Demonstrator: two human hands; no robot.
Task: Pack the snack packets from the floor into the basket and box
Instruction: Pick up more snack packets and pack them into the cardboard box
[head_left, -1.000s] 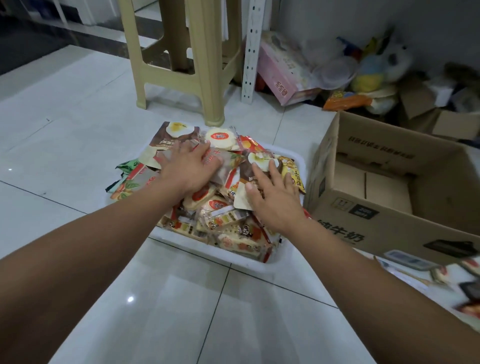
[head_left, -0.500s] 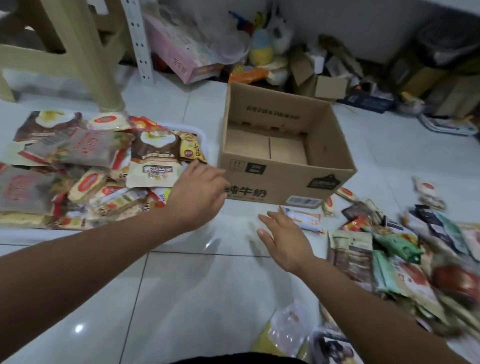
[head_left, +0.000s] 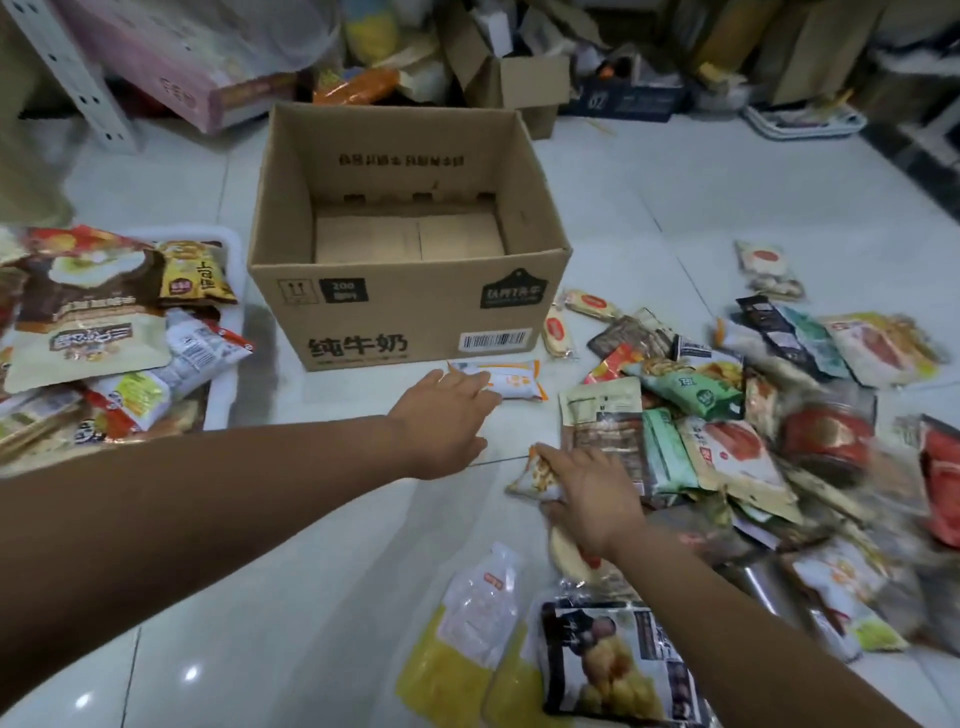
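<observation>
The left hand (head_left: 441, 421), fingers relaxed, touches a white-and-orange packet (head_left: 511, 382) on the floor by the cardboard box (head_left: 410, 312). The right hand (head_left: 592, 493) grips a small packet (head_left: 535, 478) beside the snack pile (head_left: 727, 447). The heaped basket (head_left: 228, 384) sits left.

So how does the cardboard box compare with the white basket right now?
The cardboard box is empty, its bare bottom showing; the white basket is heaped over its rim with snack packets. The box is brown with tall walls; the basket is white and low. Both sit open-topped on the tiled floor.
</observation>
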